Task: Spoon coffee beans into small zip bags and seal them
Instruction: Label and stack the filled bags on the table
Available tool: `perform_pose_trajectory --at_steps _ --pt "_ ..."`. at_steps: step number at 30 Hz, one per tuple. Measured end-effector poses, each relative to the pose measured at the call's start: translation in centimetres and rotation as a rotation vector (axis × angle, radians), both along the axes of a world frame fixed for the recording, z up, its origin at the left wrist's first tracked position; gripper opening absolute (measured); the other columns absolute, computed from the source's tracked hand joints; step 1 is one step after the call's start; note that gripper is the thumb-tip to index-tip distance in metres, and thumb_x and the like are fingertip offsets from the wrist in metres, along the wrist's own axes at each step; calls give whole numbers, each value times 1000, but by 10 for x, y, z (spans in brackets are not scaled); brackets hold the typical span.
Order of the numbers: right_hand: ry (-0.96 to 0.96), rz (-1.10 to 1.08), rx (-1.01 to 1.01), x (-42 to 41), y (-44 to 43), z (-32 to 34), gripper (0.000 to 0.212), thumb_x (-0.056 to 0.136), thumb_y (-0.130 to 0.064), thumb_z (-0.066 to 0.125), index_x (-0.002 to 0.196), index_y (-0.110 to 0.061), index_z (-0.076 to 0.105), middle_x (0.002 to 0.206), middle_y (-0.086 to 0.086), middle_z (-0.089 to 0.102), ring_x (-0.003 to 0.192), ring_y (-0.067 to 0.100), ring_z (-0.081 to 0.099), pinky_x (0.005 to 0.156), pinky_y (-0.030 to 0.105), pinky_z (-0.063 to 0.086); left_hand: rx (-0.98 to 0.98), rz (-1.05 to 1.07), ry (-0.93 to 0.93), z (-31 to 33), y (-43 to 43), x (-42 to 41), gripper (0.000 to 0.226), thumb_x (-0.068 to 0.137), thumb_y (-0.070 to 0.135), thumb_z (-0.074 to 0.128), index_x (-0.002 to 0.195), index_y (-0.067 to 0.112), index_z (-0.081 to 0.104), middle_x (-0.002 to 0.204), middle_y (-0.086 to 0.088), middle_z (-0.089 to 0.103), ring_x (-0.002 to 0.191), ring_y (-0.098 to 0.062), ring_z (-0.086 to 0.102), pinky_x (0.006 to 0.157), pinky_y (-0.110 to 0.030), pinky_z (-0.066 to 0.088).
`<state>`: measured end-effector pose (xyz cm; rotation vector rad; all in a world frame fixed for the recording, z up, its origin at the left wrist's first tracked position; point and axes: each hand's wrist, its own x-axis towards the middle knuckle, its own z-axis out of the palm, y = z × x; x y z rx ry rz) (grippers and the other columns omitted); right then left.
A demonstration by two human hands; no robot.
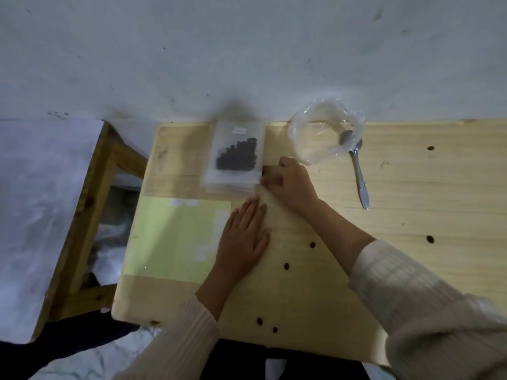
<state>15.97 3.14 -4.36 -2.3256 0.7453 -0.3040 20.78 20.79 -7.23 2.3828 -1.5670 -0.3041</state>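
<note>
The left hand [242, 237] is lying flat on the table [411, 187], fingers spread, holding nothing. The right hand's [290, 179] grip is curling at the stack of zip bags [236, 156] — beans showing in the top one — near the table's far edge, the spoon [359, 176] well apart.

The left hand [242, 237] lies flat on the wooden bench [411, 193]. At its 1 o'clock the right hand [290, 182] touches the zip bag of coffee beans [236, 156]; a spoon [358, 174] lies at 2 o'clock.
</note>
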Motion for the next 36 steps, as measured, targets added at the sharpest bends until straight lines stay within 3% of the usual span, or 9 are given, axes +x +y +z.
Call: perform_pose_trajectory --at_steps 4,9,13,20,24,27,29,32,36 --pt "-67 19 45 5 -6 -4 25 78 -27 63 97 -15 74 66 -7 28 70 23 39 62 31 30 -14 29 7 -1 1 -2 55 94 41 36 143 16 35 151 -5 31 140 -15 25 114 -33 21" --pt "-115 -5 78 8 -8 -10 17 75 -18 72 90 -10 76 67 0 39 72 24 41 64 35 37 -34 39 32 -1 2 -3 55 94 43 35 144 18 34 152 0 26 140 -10 21 114 -33 21" --pt "-136 -12 75 9 -4 -12 14 75 -13 69 87 -8 75 63 -16 28 71 23 42 63 31 31 -47 59 63 0 2 -4 56 94 45 33 144 20 32 152 7 18 139 -4 14 114 -31 16" --pt "-125 -40 92 8 -1 -15 15 78 -16 68 90 -11 75 64 -10 38 71 19 43 65 29 31 -60 59 96 -2 6 -3 55 94 44 34 144 19 33 152 0 26 141 -12 22 114 -31 17" --pt "-54 -43 86 6 6 -14 15 83 -13 61 92 -5 69 83 11 61 82 28 54 73 37 42 -47 55 95 -3 12 -3 55 94 43 33 144 19 32 153 1 24 141 -11 20 114 -28 15" --pt "-50 -141 206 -6 15 -10 12 89 -11 53 90 -1 57 80 13 59 74 24 53 67 33 40 -42 54 102 -3 15 -3 55 95 43 31 144 18 32 153 1 24 141 -10 18 114 -29 16" --pt "-94 -221 340 -18 22 -2 12 93 -13 47 89 -2 50 79 10 57 68 18 52 61 23 39 -40 55 109 -2 15 -3 55 95 43 30 144 18 33 153 0 24 141 -9 16 114 -29 16" --pt "-129 -319 385 -41 34 11 11 95 -13 43 86 -8 44 71 -5 51 62 2 46 55 8 36 -38 43 108 -3 15 -1 55 95 42 30 142 15 36 153 -2 26 141 -9 15 114 -30 16" --pt "-168 -597 548 -69 51 21 20 94 -11 43 75 -17 47 70 -11 52 65 1 48 57 11 35 -28 -8 111 -1 15 2 59 93 42 26 143 12 33 153 -5 23 141 -9 10 114 -25 6"
